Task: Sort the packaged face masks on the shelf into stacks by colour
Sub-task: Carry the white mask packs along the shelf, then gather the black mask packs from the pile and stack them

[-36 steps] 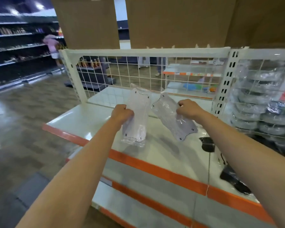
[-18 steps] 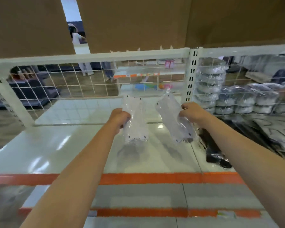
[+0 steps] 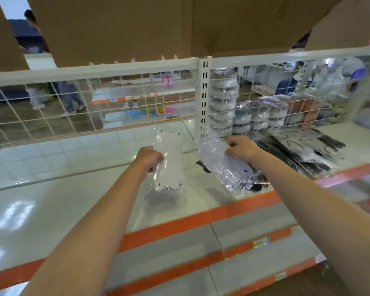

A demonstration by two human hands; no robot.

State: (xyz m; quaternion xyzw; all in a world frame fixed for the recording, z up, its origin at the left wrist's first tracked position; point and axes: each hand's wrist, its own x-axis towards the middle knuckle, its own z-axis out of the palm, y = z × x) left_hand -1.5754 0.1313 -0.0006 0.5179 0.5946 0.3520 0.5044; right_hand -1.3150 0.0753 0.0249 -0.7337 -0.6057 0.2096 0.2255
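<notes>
Left hand (image 3: 149, 157) grip clamped on left edge of upright white mask packet (image 3: 169, 161), held above shelf (image 3: 51, 201). Right hand (image 3: 241, 147) grip pinches top of second white packet (image 3: 224, 167), tilted, low end near orange front edge (image 3: 201, 218). Dark mask pile (image 3: 303, 150) on shelf at right. Shelf bare at left. Wire grid (image 3: 73, 107) bounds far side.

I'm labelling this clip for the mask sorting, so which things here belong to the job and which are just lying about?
Part of the job:
- white packaged mask, held upright in the left hand
- white packaged mask, held tilted in the right hand
- loose pile of dark packaged masks on the shelf

Lying about:
- stacked wrapped bowls behind the wire grid
- cardboard boxes overhead
</notes>
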